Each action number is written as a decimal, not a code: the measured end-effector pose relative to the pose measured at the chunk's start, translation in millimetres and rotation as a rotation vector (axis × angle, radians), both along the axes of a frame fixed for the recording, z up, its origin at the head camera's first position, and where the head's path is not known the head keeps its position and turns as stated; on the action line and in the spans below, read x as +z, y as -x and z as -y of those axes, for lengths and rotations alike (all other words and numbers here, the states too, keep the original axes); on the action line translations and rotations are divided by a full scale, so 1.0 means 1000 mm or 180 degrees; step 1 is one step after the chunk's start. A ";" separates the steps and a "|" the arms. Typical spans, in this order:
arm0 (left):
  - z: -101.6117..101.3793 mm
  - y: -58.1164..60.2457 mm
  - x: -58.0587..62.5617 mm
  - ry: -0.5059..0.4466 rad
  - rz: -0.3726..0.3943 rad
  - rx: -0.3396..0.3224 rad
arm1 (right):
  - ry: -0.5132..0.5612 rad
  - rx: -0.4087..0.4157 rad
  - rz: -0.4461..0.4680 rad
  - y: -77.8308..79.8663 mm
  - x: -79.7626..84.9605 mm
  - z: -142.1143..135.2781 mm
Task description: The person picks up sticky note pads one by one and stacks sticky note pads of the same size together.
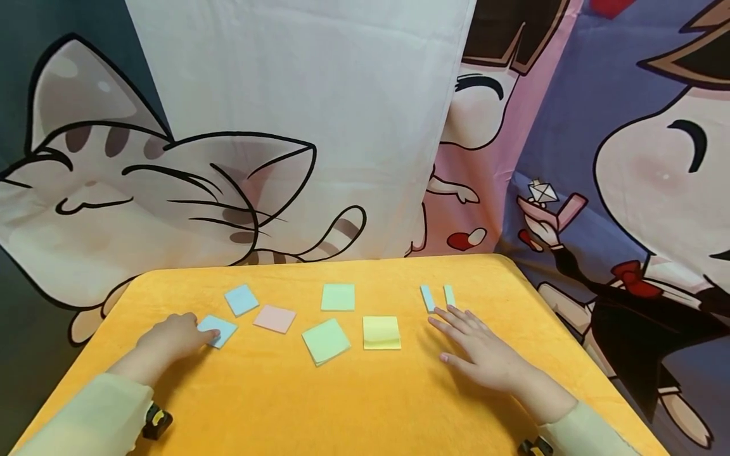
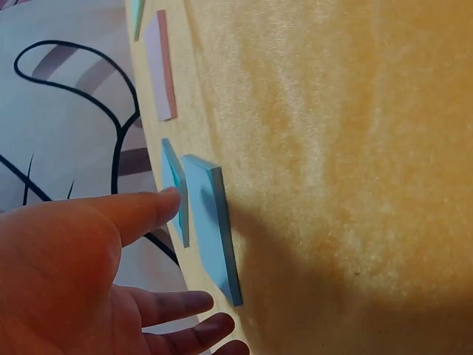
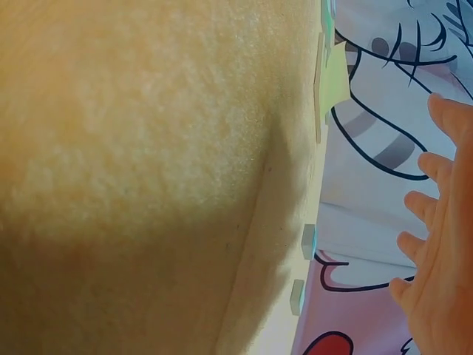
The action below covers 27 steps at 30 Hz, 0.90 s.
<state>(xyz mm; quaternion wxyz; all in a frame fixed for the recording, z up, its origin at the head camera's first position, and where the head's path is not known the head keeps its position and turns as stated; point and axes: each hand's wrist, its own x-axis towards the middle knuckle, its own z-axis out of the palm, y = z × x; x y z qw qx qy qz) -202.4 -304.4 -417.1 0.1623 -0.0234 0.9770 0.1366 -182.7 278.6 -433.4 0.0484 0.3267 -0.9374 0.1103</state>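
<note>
In the head view my left hand (image 1: 173, 339) reaches over a blue sticky-note pad (image 1: 222, 325), its thumb above the pad. From the left wrist view, the thumb and the loosely bent fingers stand apart around this near blue pad (image 2: 211, 229), without gripping it. Behind lies a second blue pad (image 1: 241, 299), with a pink pad (image 1: 274, 318) to its right. My right hand (image 1: 485, 354) hovers palm down with spread fingers, just in front of a narrow blue strip pad (image 1: 427, 298) and a narrow green strip pad (image 1: 449, 296). It holds nothing.
Mid-table lie two green pads, one square-on (image 1: 338, 297) and one turned (image 1: 326, 342), beside a yellow pad (image 1: 381, 333). A yellow cloth (image 1: 342, 411) covers the table. A cartoon-printed curtain (image 1: 296, 69) hangs behind its far edge.
</note>
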 end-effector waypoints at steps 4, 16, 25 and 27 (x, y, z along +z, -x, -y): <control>-0.006 0.001 0.000 0.0043 0.0081 0.0035 | 0.0026 0.0037 -0.0032 0.000 0.000 0.001; -0.012 0.000 -0.005 -0.0040 -0.0067 0.0191 | 0.0060 0.0081 -0.0088 -0.002 0.000 0.002; -0.011 0.001 -0.009 -0.0240 -0.0161 0.0274 | 0.0032 0.0048 -0.0102 -0.004 0.000 0.001; -0.010 0.002 -0.009 -0.0260 -0.0170 0.0258 | 0.0039 0.0047 -0.0091 -0.004 0.000 0.001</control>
